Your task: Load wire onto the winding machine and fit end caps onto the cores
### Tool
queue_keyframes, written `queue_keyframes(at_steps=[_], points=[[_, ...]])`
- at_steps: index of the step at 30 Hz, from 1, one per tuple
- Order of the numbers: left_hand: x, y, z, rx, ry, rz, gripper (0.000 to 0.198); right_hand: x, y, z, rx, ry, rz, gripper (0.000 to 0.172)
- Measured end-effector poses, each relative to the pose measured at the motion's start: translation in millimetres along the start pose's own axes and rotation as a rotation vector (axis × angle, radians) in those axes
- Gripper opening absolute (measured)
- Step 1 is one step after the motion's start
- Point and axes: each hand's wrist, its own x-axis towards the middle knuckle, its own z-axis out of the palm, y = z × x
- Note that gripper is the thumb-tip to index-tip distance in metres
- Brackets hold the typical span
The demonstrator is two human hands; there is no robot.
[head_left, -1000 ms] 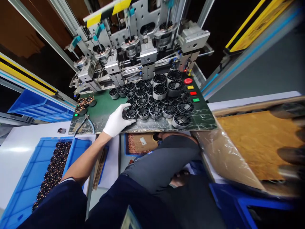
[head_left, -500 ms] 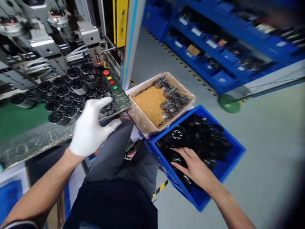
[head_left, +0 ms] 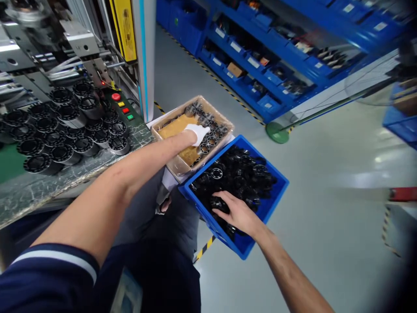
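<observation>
My left hand [head_left: 198, 134], in a white glove, reaches into a plastic-lined cardboard box [head_left: 178, 168]. It is over the metal cylindrical cores [head_left: 212, 141] standing there; its fingertips are largely hidden, so I cannot tell whether it grips one. My right hand [head_left: 235, 212] is bare and inside a blue bin [head_left: 276, 198] heaped with black plastic parts [head_left: 241, 182]. Its thumb and fingers curl around one black plastic part [head_left: 217, 202] near the bin's left side. One ring-shaped end [head_left: 216, 173] shows pale among the black parts.
Several black-ended metal cores [head_left: 70, 115] stand grouped on the workbench [head_left: 140, 138], some stacked. Behind them is a machine [head_left: 81, 43] with red, yellow and green buttons [head_left: 125, 111]. Blue shelving [head_left: 273, 56] with bins stands beyond, near a green round-based stand [head_left: 276, 132].
My left hand has gone from beside the workbench edge to the cardboard box. The view has swung right. My right hand stays in the blue bin at the black parts.
</observation>
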Motion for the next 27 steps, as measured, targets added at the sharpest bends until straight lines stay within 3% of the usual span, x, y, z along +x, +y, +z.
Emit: queue_keyframes(at_steps=[3,8,11,14,16,18,19,22,24,27], points=[[11,-7,0.3,-0.021,-0.025,0.023,0.08,1,2,-4,0.03,0.005,-0.01,0.033],[18,-17,1.8,-0.142,-0.031,0.033,0.078,12,-4,-17,0.057,0.288,0.154,0.043],[14,-23,5.9,-0.405,0.072,-0.041,0.074,16,-12,-21,0.139,0.421,0.241,0.038],[-7,-23,9.2,-0.692,0.209,-0.086,0.082,15,-20,-17,0.228,0.531,0.267,0.038],[-34,-17,7.9,-1.09,0.237,-0.078,0.085,16,-23,-12,0.273,0.576,0.296,0.039],[-71,-7,4.7,-1.64,0.215,-0.039,0.081,18,-24,-6,0.299,0.576,0.313,0.041],[-93,-2,3.9,-1.765,0.194,-0.009,0.075,20,-24,-3,0.303,0.567,0.311,0.044],[-162,12,15.0,-1.995,0.164,-0.031,0.049,25,-22,0,0.249,0.535,0.291,0.054],[-206,17,37.1,-2.04,0.168,-0.139,0.049,27,-21,-2,0.177,0.507,0.28,0.057],[-260,22,81.3,-1.91,0.205,-0.245,0.05,26,-31,-10,0.121,0.48,0.273,0.054]])
